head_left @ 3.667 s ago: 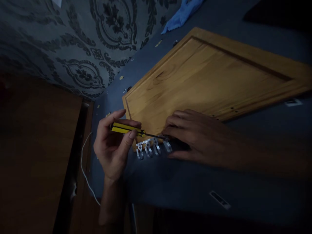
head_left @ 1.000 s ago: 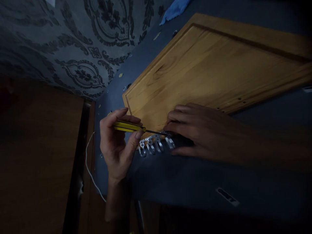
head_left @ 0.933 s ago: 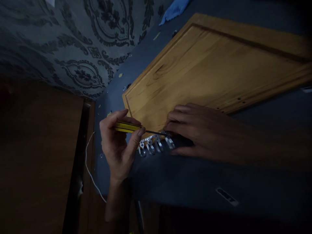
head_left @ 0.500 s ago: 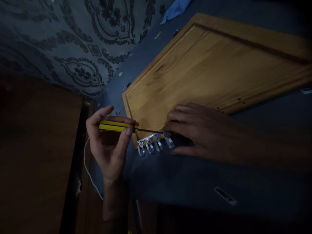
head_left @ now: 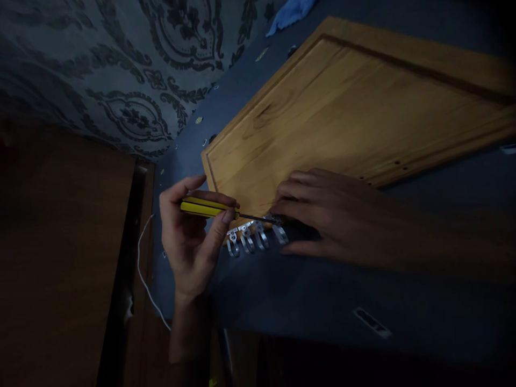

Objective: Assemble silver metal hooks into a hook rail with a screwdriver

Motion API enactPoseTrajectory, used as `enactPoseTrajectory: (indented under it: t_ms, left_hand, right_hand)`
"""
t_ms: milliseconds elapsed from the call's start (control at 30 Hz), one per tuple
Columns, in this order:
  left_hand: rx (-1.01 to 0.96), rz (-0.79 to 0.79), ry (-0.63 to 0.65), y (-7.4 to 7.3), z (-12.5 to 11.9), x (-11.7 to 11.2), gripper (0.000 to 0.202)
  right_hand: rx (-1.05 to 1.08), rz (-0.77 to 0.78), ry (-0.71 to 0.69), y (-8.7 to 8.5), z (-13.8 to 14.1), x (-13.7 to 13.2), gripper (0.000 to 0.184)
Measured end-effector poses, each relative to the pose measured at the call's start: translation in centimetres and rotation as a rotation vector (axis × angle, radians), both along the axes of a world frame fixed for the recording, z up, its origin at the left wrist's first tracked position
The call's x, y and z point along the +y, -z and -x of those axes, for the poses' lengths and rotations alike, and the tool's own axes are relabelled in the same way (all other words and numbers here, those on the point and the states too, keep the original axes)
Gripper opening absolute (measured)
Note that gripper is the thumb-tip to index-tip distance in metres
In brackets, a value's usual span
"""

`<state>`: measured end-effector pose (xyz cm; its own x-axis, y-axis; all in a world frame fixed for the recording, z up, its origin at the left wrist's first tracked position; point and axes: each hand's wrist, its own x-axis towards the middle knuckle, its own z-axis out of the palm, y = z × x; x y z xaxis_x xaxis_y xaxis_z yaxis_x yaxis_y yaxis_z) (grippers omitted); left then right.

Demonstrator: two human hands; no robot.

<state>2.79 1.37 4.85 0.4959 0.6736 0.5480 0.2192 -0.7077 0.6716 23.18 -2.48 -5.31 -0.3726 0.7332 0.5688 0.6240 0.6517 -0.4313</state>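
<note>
Between the thumb and fingers of my left hand [head_left: 193, 242] is a yellow-handled screwdriver [head_left: 205, 207]. Its shaft reaches right, and the tip meets a metal hook rack [head_left: 246, 236] at its rightmost visible hook. The rack, with several silver double hooks, lies along the near edge of a wooden door panel [head_left: 314, 118]. My right hand [head_left: 322, 215] is closed at the rack's right end, fingers over the panel edge and thumb below. Its fingers hide the rest of the rack and any screw there.
A dark blue-grey cloth [head_left: 306, 301] covers the surface under the panel. A blue rag [head_left: 291, 15] lies at the far edge by a patterned wall covering [head_left: 133, 107]. A white cable [head_left: 140, 263] hangs at the left edge. Small holes mark the panel's near edge.
My left hand has shifted right with the screwdriver, its handle now closer to the hook rack. My right hand stays in nearly the same place.
</note>
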Motion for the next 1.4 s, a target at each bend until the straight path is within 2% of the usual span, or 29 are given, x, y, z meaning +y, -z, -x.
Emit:
enactPoseTrajectory:
  t_ms: [133, 233, 467, 600, 800, 1067, 1267, 1400]
  left_hand:
    - [0.077, 0.045, 0.012, -0.1, -0.1, -0.2, 0.042]
    - [0.100, 0.017, 0.019, -0.1, -0.1, -0.2, 0.041]
    - [-0.003, -0.010, -0.009, 0.1, -0.2, 0.2, 0.037]
    - [-0.008, -0.038, -0.007, 0.2, -0.2, 0.3, 0.039]
    - [0.008, -0.071, -0.063, 0.3, -0.4, 0.1, 0.037]
    - [-0.009, -0.083, -0.036, 0.5, -0.4, 0.1, 0.039]
    - [-0.023, -0.089, 0.022, 0.3, -0.2, -0.1, 0.040]
    - [0.015, -0.023, 0.050, 0.0, 0.1, -0.1, 0.040]
  right_hand:
    - [0.042, -0.059, 0.030, 0.8, 0.2, 0.1, 0.042]
    - [0.041, -0.072, 0.034, 1.2, 0.3, 0.2, 0.040]
    - [0.054, -0.093, 0.042, 1.4, 0.4, 0.3, 0.039]
    - [0.053, -0.109, 0.038, 1.5, 0.4, 0.2, 0.043]
    - [0.039, -0.099, 0.046, 1.4, 0.3, 0.2, 0.037]
    - [0.054, -0.124, 0.049, 1.5, 0.4, 0.4, 0.044]
    - [0.032, -0.118, 0.053, 1.3, 0.4, 0.2, 0.042]
    - [0.044, -0.142, 0.057, 1.3, 0.4, 0.2, 0.045]
